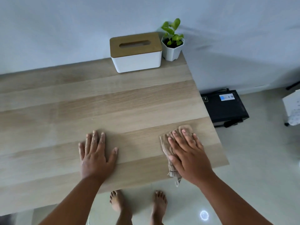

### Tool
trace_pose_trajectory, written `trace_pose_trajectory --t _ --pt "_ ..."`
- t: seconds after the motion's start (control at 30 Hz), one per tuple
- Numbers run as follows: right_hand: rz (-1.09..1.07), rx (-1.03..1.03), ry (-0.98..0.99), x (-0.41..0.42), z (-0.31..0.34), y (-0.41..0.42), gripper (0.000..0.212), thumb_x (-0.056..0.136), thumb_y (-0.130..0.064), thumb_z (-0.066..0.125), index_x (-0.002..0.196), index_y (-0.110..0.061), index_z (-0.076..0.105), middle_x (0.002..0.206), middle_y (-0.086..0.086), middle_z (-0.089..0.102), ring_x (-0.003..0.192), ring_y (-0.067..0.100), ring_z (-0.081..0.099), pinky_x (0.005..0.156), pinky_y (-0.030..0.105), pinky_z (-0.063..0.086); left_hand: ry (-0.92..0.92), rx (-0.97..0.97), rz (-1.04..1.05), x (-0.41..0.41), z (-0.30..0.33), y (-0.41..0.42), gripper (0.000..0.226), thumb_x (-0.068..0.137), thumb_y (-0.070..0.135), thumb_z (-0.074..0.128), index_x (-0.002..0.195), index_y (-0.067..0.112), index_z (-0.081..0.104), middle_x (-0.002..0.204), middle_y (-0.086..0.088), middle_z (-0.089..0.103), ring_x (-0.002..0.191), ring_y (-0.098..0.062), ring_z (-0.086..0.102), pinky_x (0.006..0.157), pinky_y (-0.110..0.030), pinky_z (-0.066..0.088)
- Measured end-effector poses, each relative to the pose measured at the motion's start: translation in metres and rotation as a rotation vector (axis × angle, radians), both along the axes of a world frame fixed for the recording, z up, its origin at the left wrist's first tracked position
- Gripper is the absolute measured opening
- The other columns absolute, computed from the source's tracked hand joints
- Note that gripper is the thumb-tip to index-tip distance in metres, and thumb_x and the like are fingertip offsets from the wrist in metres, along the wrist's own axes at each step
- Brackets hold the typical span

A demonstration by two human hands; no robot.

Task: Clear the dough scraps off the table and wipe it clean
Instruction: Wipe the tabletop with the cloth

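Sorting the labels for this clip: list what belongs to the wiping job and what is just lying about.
Part of the job:
- cloth, pressed flat under the right hand
- table
- left hand, flat on the table

Just lying about:
- tissue box, at the table's back edge
- plant, beside the box
- black box, on the floor

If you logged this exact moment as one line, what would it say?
stage: wiping | right hand: flat on cloth, near table right edge | left hand: flat on bare wood | scraps: none visible
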State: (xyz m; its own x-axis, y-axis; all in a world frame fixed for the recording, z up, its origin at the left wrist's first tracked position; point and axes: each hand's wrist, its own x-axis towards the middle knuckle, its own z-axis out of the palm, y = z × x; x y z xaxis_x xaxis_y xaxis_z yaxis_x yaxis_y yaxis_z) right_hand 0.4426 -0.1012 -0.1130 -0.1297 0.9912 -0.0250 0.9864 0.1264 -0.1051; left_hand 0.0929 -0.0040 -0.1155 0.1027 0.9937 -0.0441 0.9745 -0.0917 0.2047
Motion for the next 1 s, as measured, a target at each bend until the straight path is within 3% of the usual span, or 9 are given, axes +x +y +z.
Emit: trace_pose_trajectory --t 0.2,0.47,0.63,0.8,0.93,1.0 --pt "-0.126 -0.006 -0.037 0.042 0.007 0.013 0.064 0.102 -0.054 0.034 0.158 -0.024 0.040 0.168 0.001 0.031 0.159 0.029 0.017 0.125 0.057 0.021 -0.020 -0.007 -0.039 0.007 0.003 -0.026 0.087 0.091 0.069 0.035 0.158 0.013 0.037 0.169 -0.008 0.021 0.159 -0.025 0.006 0.127 -0.057 0.008" --pt "-0.208 -0.091 -0.021 0.033 0.017 0.017 0.066 0.096 -0.057 0.036 0.155 -0.029 0.046 0.167 -0.004 0.033 0.159 0.025 0.016 0.127 0.054 0.018 -0.071 0.011 -0.101 0.004 0.010 -0.039 0.087 0.086 0.068 0.042 0.153 0.012 0.045 0.166 -0.010 0.028 0.157 -0.029 0.016 0.126 -0.056 0.012" --pt "-0.309 -0.194 -0.001 0.018 0.028 0.029 0.070 0.096 -0.066 0.033 0.157 -0.032 0.038 0.171 -0.006 0.022 0.161 0.023 0.004 0.130 0.047 0.003 -0.080 0.031 -0.128 -0.007 0.011 -0.036 0.084 0.079 0.070 0.054 0.142 0.015 0.061 0.155 -0.011 0.049 0.145 -0.033 0.041 0.121 -0.052 0.024" --pt "-0.374 -0.165 0.098 -0.008 0.050 0.047 0.060 0.096 -0.059 0.052 0.147 -0.027 0.054 0.162 -0.003 0.040 0.156 0.023 0.024 0.128 0.048 0.013 -0.063 -0.043 -0.151 -0.020 0.032 -0.010 0.069 0.073 0.074 0.055 0.120 0.026 0.070 0.124 0.003 0.064 0.111 -0.027 0.061 0.093 -0.046 0.047" --pt "-0.443 -0.153 0.239 -0.039 0.073 0.074 0.064 0.096 -0.057 0.056 0.150 -0.024 0.049 0.160 -0.002 0.043 0.149 0.021 0.036 0.124 0.045 0.028 -0.128 -0.188 -0.138 -0.030 0.052 0.019 0.072 0.081 0.076 0.044 0.135 0.030 0.058 0.127 0.009 0.059 0.121 -0.019 0.054 0.101 -0.040 0.045" --pt "-0.506 -0.136 0.351 -0.056 0.083 0.085 0.067 0.096 -0.055 0.059 0.152 -0.023 0.046 0.159 -0.002 0.044 0.144 0.021 0.041 0.117 0.043 0.040 -0.216 -0.246 -0.116 -0.036 0.059 0.033 0.069 0.086 0.071 0.050 0.142 0.030 0.052 0.132 0.009 0.057 0.124 -0.017 0.054 0.104 -0.037 0.045"
